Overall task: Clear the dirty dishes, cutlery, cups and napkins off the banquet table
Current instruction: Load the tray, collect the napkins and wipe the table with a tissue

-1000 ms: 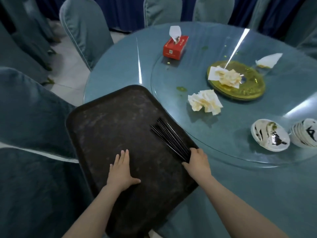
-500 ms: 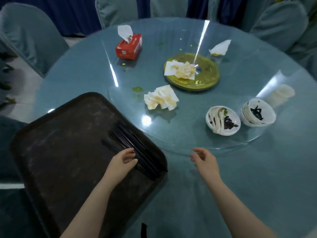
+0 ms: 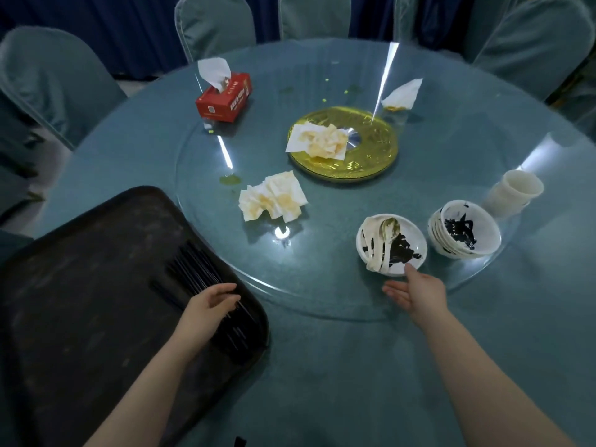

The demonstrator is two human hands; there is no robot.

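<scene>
A dark tray [image 3: 80,285] sits at the table's near left edge with a bundle of black chopsticks [image 3: 196,272] lying on it. My left hand [image 3: 209,304] rests on the chopsticks with loosely curled fingers. My right hand [image 3: 416,291] is open, its fingertips touching the near rim of a white bowl [image 3: 409,253] that holds several white spoons. A stack of white bowls [image 3: 464,232] and a stack of white cups [image 3: 516,195] stand to the right. Crumpled stained napkins [image 3: 274,196] lie on the glass turntable.
A gold plate [image 3: 371,150] at the centre carries a soiled napkin [image 3: 319,140]. Another napkin [image 3: 401,95] lies behind it. A red tissue box [image 3: 224,98] stands at the far left. Covered chairs [image 3: 51,79] ring the round table [image 3: 322,366].
The view swung right. My right hand let go of the chopsticks and reached forward to the spoon bowl. My left hand moved from the bare tray onto the chopsticks.
</scene>
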